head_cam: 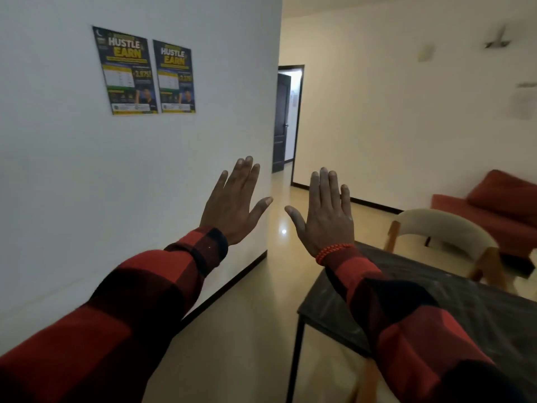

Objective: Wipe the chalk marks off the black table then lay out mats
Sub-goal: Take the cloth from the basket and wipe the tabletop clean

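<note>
Under your right forearm the black table (334,312) shows pale chalky smears — wiping looks unfinished, and no mats or cloth are in sight. Beyond it, your left hand (232,205) and right hand (327,216) are raised, spread flat, holding nothing.

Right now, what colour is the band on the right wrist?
Orange-red, a beaded band at the cuff of the right hand; the head view shows it clearly.

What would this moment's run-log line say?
left hand: open, raised, holds nothing | right hand: open, raised, holds nothing | black table: pale smears visible | cloth, mats: not in view
</note>
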